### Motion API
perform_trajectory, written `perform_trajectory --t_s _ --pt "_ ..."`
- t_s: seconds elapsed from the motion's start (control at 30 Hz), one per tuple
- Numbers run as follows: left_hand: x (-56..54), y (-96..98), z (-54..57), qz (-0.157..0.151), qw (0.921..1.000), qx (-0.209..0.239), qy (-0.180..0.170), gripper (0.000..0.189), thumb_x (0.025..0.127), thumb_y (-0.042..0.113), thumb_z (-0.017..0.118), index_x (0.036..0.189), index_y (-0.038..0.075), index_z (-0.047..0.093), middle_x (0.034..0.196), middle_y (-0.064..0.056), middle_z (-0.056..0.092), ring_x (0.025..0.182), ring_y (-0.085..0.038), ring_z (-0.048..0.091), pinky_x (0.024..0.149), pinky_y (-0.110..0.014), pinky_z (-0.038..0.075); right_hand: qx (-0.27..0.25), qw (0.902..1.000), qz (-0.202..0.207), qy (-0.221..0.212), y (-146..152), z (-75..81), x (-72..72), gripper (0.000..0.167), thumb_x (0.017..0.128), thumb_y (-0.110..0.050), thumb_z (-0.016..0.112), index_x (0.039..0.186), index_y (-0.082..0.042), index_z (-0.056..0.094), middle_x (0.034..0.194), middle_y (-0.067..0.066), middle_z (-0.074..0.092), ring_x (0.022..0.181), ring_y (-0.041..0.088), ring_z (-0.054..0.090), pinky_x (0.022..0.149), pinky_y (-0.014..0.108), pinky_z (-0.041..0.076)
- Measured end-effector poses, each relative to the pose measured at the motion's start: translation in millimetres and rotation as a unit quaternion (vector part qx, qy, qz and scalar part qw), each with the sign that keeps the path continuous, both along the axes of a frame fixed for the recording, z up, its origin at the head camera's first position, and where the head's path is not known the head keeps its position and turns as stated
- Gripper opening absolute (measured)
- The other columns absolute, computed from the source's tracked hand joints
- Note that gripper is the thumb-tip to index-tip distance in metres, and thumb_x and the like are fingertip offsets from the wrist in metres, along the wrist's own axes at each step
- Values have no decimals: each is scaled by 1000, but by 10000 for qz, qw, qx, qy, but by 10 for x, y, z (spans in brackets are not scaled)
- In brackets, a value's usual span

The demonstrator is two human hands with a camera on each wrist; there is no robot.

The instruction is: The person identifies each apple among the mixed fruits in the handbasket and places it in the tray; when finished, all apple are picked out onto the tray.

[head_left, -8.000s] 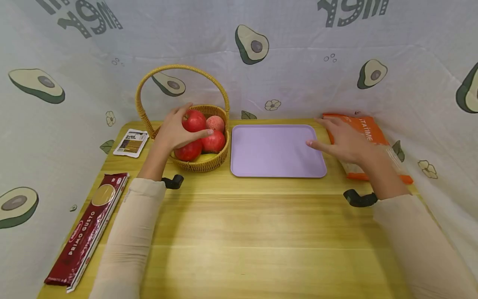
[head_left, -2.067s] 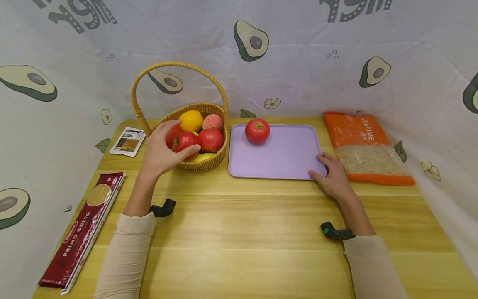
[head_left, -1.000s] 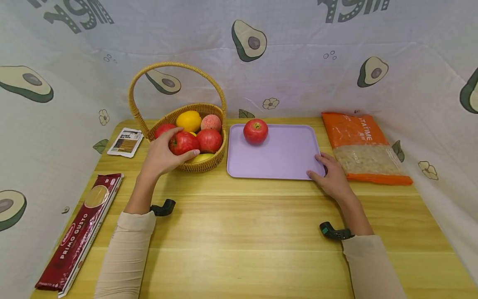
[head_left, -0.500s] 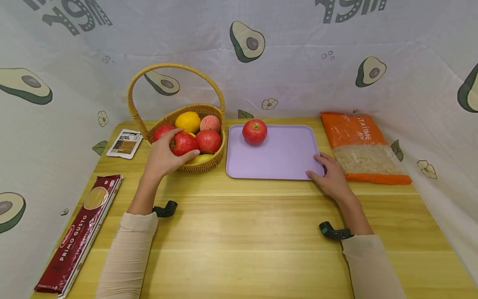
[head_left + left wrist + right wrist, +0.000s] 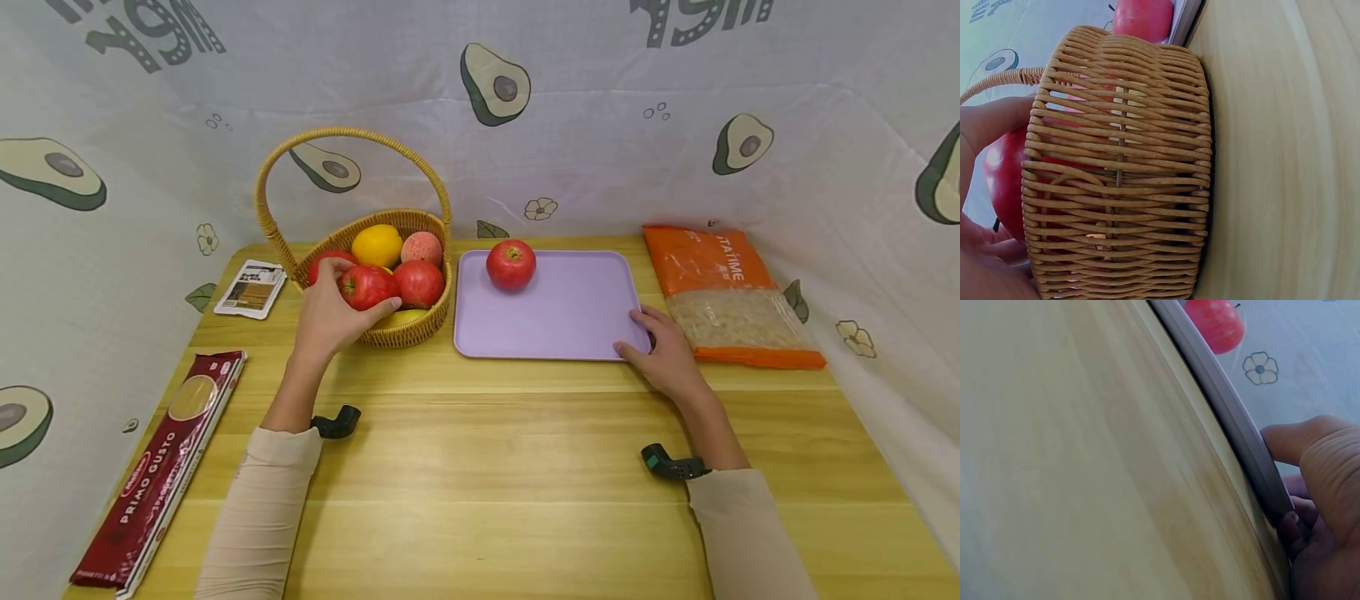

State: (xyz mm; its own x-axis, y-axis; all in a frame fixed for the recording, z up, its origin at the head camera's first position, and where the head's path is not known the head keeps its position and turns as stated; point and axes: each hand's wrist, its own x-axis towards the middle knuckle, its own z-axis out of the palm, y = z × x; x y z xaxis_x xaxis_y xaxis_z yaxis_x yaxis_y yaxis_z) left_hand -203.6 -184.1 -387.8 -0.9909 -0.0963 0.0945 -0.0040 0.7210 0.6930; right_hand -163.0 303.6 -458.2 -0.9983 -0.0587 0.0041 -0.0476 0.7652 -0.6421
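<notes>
At the far left a dark red pasta packet [image 5: 157, 471] lies slantwise on the table [image 5: 480, 475], with a small white pouch [image 5: 251, 289] beyond it. The person's left forearm reaches forward, leaning slightly inward, to the wicker basket [image 5: 401, 335]. There the left hand [image 5: 326, 312] is curved round a red apple [image 5: 369, 288], thumb along the near side, fingers bent over the far side; the apple sits among other fruit, partly above the basket's rim. Just right, a second apple [image 5: 512, 266] rests on the lilac tray [image 5: 547, 312]. The right forearm angles inward, and the right hand [image 5: 662, 354] grips the tray's near right corner between thumb and bent fingers. Beside it lies an orange bag [image 5: 731, 296].
</notes>
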Motion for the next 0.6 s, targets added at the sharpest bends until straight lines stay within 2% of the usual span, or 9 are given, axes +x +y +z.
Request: perform_trajectory --t_s 0.23,0.6 --pt "4 38 20 -39 9993 116 364 94 74 61 84 142 8 45 143 -15 55 128 -38 52 106 -60 48 34 10000 50 75 7 1 -9 72 97 -27 70 153 8 40 161 33 29 147 55 27 119 69 25" --pt "-12 183 18 45 9958 249 882 88 73 63 84 144 17 56 138 -12 62 123 -35 58 103 -58 51 -10 10000 11 -3 10 2 -2 73 97 -27 70 154 7 39 163 31 28 148 54 27 119 68 25"
